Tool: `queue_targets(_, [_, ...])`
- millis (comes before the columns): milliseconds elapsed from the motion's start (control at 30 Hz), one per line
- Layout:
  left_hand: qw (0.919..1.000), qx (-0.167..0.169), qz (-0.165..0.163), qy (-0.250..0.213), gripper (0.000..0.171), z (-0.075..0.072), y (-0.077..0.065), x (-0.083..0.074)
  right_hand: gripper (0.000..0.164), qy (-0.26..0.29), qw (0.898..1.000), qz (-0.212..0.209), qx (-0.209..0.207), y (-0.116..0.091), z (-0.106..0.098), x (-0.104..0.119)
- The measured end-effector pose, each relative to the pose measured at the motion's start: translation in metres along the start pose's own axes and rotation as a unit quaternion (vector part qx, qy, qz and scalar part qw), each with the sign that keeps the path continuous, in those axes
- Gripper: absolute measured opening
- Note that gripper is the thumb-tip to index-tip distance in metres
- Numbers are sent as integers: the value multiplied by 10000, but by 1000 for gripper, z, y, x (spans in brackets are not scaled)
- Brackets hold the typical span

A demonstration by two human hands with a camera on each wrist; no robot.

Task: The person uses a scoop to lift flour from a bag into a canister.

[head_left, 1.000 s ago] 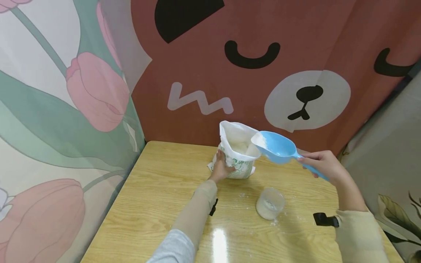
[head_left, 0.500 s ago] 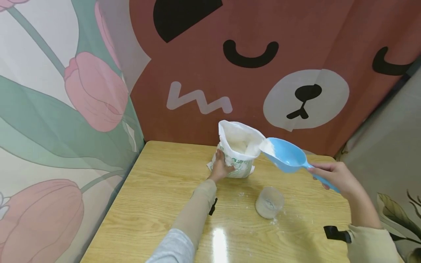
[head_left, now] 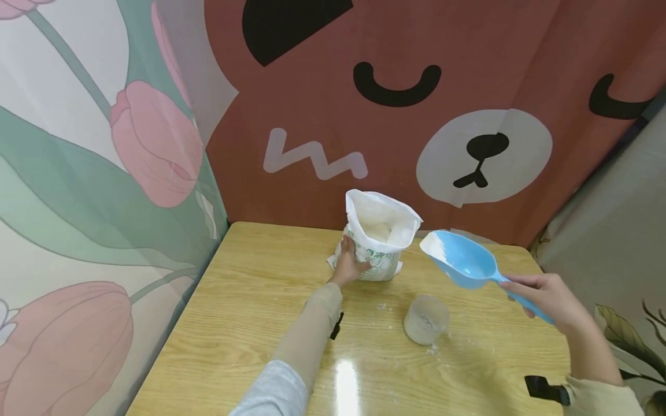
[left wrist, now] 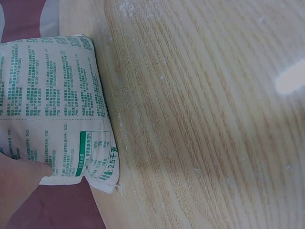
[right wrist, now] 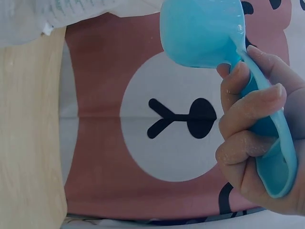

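My left hand (head_left: 350, 267) holds the lower left side of a white flour bag (head_left: 386, 263) with green print, which stands with its mouth open and white powder inside. In the left wrist view, the thumb (left wrist: 21, 183) presses on the bag's printed side. A light blue scoop (head_left: 470, 263) hangs in the air right of the bag, apart from its rim. White flour (head_left: 433, 245) lies at the scoop's front lip. My right hand (head_left: 546, 294) grips its handle, fingers curled round it in the right wrist view. Below the scoop, a clear cup (head_left: 426, 320) stands on the table, pale powder inside.
The wooden table (head_left: 250, 300) bears scattered powder around the cup. A brown curtain with a bear face (head_left: 312, 86) hangs along its far edge, and a tulip-print curtain (head_left: 104, 242) along the left.
My right hand has drawn the scoop away from the bag's mouth, to the right and toward me. The left hand, bag and cup stay in place.
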State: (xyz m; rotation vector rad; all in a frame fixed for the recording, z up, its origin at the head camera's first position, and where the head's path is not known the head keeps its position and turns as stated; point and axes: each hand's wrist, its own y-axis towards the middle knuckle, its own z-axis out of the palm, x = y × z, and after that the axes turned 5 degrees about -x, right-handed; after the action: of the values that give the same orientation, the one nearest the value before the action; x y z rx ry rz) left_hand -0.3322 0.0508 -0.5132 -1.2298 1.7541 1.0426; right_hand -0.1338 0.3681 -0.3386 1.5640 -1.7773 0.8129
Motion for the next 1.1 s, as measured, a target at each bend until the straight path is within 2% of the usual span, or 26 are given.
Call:
queue_targets(100, [9999, 9, -59, 115, 102, -1, -1, -3, 12, 48, 9999, 112, 46, -1, 1, -8])
queue_targets(167, [9995, 40, -230, 215, 99, -3, -4, -11, 15, 61, 9997, 213, 77, -2, 2, -13])
queue_targets(300, [9985, 90, -317, 435, 98, -4, -6, -16, 40, -44, 9993, 354, 136, -4, 6, -26])
queue_targets(400, [9983, 106, -316, 481, 98, -4, -6, -16, 52, -153, 9987, 435, 236, -6, 10, -34])
queue_targets(633, [9990, 99, -282, 340, 99, -5, -5, -15, 52, -155, 9973, 520, 503, -7, 14, -48])
queue_targets(767, [9990, 116, -294, 330, 98, -5, -5, -15, 52, -375, 9949, 600, 714, -8, 13, -52])
queue_targets(1100, [9988, 145, -350, 324, 99, -6, -6, -16, 45, -1058, 9905, 266, 832, -7, 12, -56])
